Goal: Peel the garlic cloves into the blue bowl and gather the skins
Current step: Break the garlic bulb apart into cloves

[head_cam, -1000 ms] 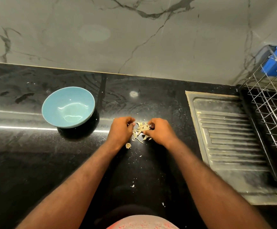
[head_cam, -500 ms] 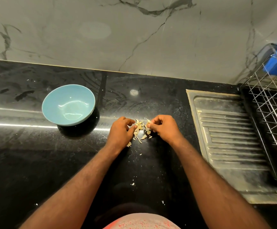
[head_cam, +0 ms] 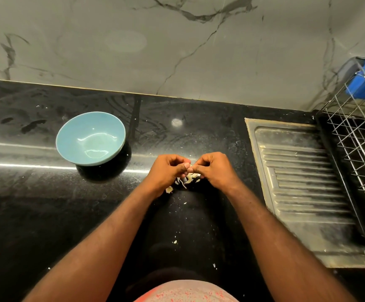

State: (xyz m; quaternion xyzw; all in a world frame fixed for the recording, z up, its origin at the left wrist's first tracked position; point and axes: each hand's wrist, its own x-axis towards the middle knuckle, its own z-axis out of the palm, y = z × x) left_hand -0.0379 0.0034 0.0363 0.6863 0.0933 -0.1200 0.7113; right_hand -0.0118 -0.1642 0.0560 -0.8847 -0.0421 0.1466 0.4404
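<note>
Garlic clove (head_cam: pixel 191 167) | we are pinching it with left grip (head_cam: pixel 166 171) and right grip (head_cam: pixel 215 170), both clamped on it, just above the skins (head_cam: pixel 188 181) on the desk (head_cam: pixel 46 203) | we are judging it light, firm, slippery; papery skin best caught at the tip | blue bowl (head_cam: pixel 72 136) standing left.

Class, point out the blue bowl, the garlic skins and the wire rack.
blue bowl (head_cam: pixel 91 139), head view, bare inner base.
garlic skins (head_cam: pixel 190 179), head view, pile under the fingertips.
wire rack (head_cam: pixel 356 149), head view, grid floor.

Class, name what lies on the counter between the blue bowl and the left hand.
Only bare black counter lies there, as the head view shows.
</note>
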